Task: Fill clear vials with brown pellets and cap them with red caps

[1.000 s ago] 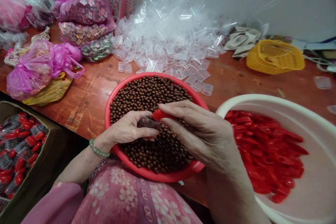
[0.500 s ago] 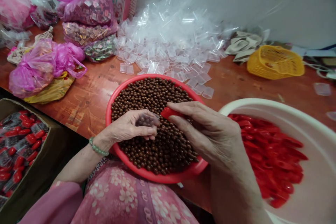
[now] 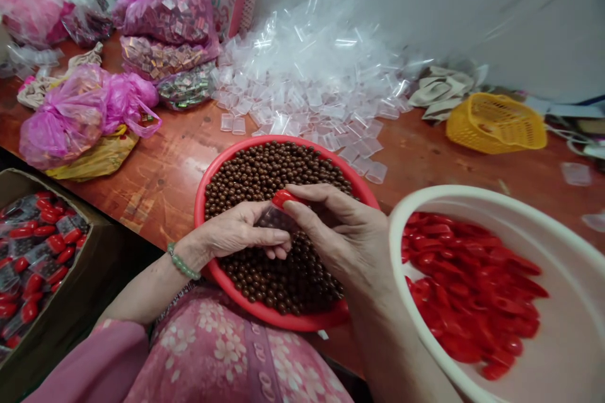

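My left hand (image 3: 243,231) is closed around a small clear plastic container (image 3: 276,219) with dark balls showing through its wall. Between the thumb and fingers of my right hand (image 3: 335,227) is a red plastic cap (image 3: 283,198), right at the container's upper end; whether it is seated there I cannot tell. Both hands are over a red basin (image 3: 201,201) full of shiny brown balls (image 3: 265,170). To the right, a white basin (image 3: 401,227) holds many red caps (image 3: 472,289).
Clear containers (image 3: 312,69) are heaped at the back of the wooden table (image 3: 170,182). Pink bags (image 3: 165,12) sit at back left, a yellow basket (image 3: 496,123) at back right. A cardboard box (image 3: 89,252) at lower left holds filled, red-capped containers (image 3: 38,245).
My right hand has moved left, bringing the red cap from beside the container to its upper end. My left hand still holds the container. The view has shifted slightly.
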{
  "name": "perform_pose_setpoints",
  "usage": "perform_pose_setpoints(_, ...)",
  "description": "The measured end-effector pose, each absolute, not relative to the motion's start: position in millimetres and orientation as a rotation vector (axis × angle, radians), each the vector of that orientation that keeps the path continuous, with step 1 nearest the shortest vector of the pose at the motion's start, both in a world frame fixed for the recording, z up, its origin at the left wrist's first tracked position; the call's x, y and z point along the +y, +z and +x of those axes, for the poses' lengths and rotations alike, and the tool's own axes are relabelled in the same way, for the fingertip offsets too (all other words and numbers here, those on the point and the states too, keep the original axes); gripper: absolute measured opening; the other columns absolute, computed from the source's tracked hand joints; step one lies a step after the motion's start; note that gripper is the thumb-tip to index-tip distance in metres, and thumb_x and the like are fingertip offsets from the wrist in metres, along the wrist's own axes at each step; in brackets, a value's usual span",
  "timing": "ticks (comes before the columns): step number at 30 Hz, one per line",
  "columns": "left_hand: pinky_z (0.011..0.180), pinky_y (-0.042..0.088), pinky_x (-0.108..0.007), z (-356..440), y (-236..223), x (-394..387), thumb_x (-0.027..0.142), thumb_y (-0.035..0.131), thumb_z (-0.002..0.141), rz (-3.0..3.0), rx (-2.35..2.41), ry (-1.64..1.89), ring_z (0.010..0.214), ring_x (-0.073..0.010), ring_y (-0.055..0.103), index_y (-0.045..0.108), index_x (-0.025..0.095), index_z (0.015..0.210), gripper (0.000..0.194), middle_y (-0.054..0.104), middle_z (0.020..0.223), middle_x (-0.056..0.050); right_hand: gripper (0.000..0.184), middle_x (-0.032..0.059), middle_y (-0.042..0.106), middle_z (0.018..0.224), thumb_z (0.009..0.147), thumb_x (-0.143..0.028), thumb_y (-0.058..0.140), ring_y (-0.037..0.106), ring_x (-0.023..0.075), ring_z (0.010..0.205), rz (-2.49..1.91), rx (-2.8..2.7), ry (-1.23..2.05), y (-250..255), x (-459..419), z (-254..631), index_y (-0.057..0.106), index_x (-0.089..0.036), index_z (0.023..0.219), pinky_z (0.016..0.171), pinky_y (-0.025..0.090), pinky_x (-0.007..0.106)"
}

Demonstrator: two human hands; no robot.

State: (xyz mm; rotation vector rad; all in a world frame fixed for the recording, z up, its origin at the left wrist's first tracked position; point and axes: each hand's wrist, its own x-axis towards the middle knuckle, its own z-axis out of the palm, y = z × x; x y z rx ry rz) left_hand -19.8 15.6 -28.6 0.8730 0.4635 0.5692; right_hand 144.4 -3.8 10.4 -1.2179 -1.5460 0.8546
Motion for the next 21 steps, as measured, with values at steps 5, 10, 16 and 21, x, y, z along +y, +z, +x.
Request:
perform_pose_setpoints(5,0.064,0.051,-0.02,-23.6,-25.9,18.0,0.03,0.081,0.073,0.782,0.396,0.542,0.064,-0.0078,0.062,0.061,0.012,0.088,0.031,0.063,0.077,-0.001,0.009,-0.0026,0.074,0.084,0.078,-0.024,0.075,0.067,0.0114,0.075,-1.246,-1.313,1.11,4.4,5.9,144.8,0.076,-0.026,0.087,0.071,0.055,0.023)
perform_pose_setpoints(10,0.063,0.052,-0.019,-23.7,-22.2,19.0,0.026,0.08,0.074,0.704,0.405,0.571,0.065,-0.0081,0.064,0.063,0.011,0.098,0.033,0.064,0.079,-0.002,0.014,-0.0014,0.074,0.089,0.078,-0.029,0.076,0.066,0.0123,0.08,-1.211,-1.121,1.133,-2.1,10.7,147.7,0.075,-0.026,0.091,0.078,0.054,0.026)
perform_pose_setpoints(16,0.063,0.053,-0.019,-27.4,-22.2,18.6,0.028,0.081,0.074,0.583,0.418,0.584,0.066,-0.0101,0.067,0.065,0.012,0.1,0.035,0.066,0.08,-0.003,0.016,0.0005,0.069,0.09,0.086,-0.033,0.064,0.062,0.0141,0.08,-1.452,-1.481,0.981,9.0,0.0,176.7,0.071,-0.024,0.098,0.074,0.049,0.027)
perform_pose_setpoints(21,0.06,0.053,-0.022,-29.7,-21.0,26.1,0.058,0.062,0.085,0.474,0.37,0.641,0.064,-0.0136,0.067,0.067,0.009,0.102,0.052,0.068,0.078,-0.007,0.022,0.0005,0.063,0.073,0.091,-0.036,0.054,0.057,0.0146,0.066,-1.52,-2.003,0.975,11.8,-4.4,190.1,0.065,-0.021,0.08,0.061,0.046,0.027)
